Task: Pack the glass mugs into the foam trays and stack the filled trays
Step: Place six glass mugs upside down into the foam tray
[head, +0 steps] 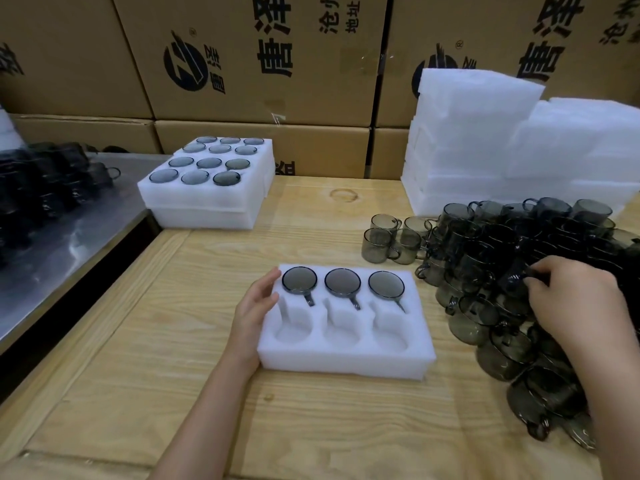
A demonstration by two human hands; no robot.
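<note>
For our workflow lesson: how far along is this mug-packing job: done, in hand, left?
Done: filled trays stacked at the back left; the far row of the front tray holds three mugs. In hand: the left hand rests against the front tray while the right hand grips a mug in the loose pile. Left: three near pockets, that pile, and the empty foam at the back right.

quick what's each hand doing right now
Left hand: open, straight fingers resting against the foam tray's left edge.
Right hand: closed, fingers pinching a glass mug.
</note>
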